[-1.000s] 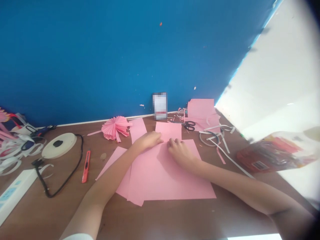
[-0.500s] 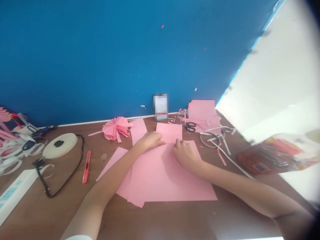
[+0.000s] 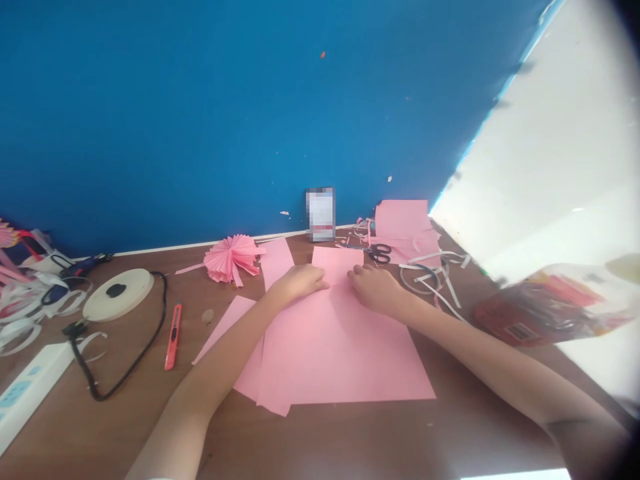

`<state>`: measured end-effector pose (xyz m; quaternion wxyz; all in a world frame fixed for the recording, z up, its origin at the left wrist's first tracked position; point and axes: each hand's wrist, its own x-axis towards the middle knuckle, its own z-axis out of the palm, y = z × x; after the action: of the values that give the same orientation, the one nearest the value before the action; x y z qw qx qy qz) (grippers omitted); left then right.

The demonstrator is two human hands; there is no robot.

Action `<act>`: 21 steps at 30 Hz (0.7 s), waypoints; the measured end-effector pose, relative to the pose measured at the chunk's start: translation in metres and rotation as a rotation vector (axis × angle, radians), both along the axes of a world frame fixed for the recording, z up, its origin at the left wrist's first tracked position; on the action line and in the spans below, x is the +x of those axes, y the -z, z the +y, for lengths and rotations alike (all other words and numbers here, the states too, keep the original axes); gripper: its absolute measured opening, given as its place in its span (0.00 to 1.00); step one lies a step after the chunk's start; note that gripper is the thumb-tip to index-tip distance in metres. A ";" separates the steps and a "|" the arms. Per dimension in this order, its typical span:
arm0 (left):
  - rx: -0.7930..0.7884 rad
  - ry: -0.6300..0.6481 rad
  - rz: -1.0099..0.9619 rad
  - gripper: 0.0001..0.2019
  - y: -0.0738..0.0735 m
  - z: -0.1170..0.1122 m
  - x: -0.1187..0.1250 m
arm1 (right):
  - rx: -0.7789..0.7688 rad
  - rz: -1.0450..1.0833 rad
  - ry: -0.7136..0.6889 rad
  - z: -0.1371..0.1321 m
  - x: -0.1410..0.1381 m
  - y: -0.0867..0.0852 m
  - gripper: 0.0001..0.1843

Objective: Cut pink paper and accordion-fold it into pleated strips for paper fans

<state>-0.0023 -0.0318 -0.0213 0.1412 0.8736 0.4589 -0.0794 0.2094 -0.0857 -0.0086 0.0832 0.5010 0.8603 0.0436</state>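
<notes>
A large pink paper sheet (image 3: 340,353) lies on the brown table (image 3: 320,440), on top of other pink sheets. My left hand (image 3: 299,280) presses on the sheet's far edge, its fingers curled and pinching the paper. My right hand (image 3: 373,288) rests beside it at the same far edge, fingers bent down onto the paper. A smaller pink piece (image 3: 336,263) lies just beyond both hands.
A pleated pink paper fan (image 3: 230,257) and scissors (image 3: 379,251) sit near the blue wall. Left are an orange utility knife (image 3: 173,327), a round white device with a black cord (image 3: 118,292) and a white power strip (image 3: 25,393). White paper strips (image 3: 440,277) and a plastic bag (image 3: 550,303) lie right.
My right hand has slid away from me and to the right along the sheet's far edge. My left hand has stayed in place.
</notes>
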 end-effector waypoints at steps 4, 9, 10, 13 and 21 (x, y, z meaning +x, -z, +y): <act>-0.035 -0.019 -0.025 0.19 -0.001 0.003 -0.002 | -0.026 -0.018 -0.067 0.012 0.006 0.008 0.11; -0.119 -0.010 -0.035 0.20 -0.007 0.007 -0.004 | 0.080 -0.087 -0.165 0.017 0.010 0.014 0.11; -0.135 0.004 -0.025 0.20 -0.009 0.007 -0.005 | 0.103 -0.096 -0.198 0.018 0.010 0.015 0.11; -0.181 0.055 0.015 0.19 -0.015 0.008 -0.007 | 0.147 -0.111 -0.292 0.020 0.011 0.018 0.13; -0.052 0.097 -0.027 0.17 -0.040 0.005 -0.016 | 0.151 -0.067 -0.213 0.022 0.010 0.009 0.14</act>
<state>-0.0184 -0.0268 0.0191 0.1658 0.8919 0.4117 -0.0864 0.2196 -0.0642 -0.0176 0.0689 0.4097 0.8998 0.1335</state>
